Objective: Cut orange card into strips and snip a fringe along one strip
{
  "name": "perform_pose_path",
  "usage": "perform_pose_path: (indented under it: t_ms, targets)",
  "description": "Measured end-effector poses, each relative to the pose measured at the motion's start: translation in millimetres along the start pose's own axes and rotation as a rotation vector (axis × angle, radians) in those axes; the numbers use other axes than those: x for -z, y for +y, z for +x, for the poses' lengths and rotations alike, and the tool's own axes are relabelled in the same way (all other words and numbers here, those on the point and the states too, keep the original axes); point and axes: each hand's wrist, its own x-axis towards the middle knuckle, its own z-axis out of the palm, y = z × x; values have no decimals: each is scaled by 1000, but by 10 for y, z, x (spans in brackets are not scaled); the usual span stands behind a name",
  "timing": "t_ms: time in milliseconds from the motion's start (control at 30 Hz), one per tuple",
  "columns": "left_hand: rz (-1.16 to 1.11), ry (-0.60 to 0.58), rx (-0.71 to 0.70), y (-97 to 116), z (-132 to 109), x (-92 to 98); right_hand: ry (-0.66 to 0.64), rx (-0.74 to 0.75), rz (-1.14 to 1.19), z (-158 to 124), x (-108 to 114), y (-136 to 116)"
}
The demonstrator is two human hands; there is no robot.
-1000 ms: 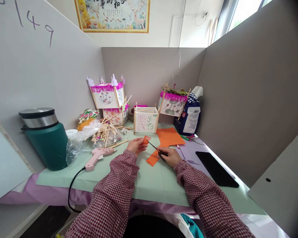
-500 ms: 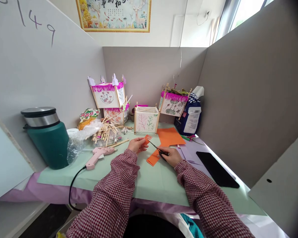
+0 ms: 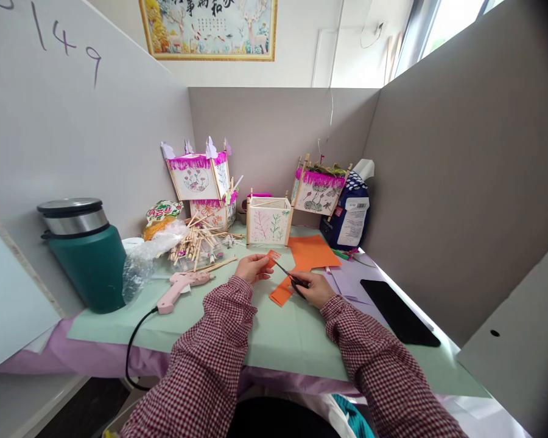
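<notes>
Near the middle of the table, my left hand [image 3: 254, 268] pinches a small orange paper piece [image 3: 273, 258] with a fringed edge. My right hand [image 3: 316, 289] is closed round black-handled scissors [image 3: 296, 283], whose blades point up and left to the fringe. Beneath the scissors lies a folded orange strip [image 3: 281, 294] on the pale green table cover [image 3: 296, 347]. Behind it is a larger orange sheet [image 3: 313, 250]. A paper lantern frame [image 3: 269, 224] with drawn plants stands upright beyond my hands.
On the left are a green bottle [image 3: 89, 261], a pink glue gun [image 3: 181, 289], bubble wrap [image 3: 139, 267] and a heap of sticks [image 3: 196, 240]. Fringed lanterns [image 3: 196, 176] stand at the back left, another [image 3: 319, 191] at the back right. A black slab [image 3: 399, 311] lies right.
Both hands keep nearly the same place and grip. The fringed orange piece and the scissor tips have shifted very slightly.
</notes>
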Motion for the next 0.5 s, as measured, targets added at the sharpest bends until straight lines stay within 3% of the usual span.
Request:
perform_pose_path:
  t_ms: [500]
  targets:
    - [-2,-1,0,11,-17,-1,-3,-15,104,-5,-4,-20]
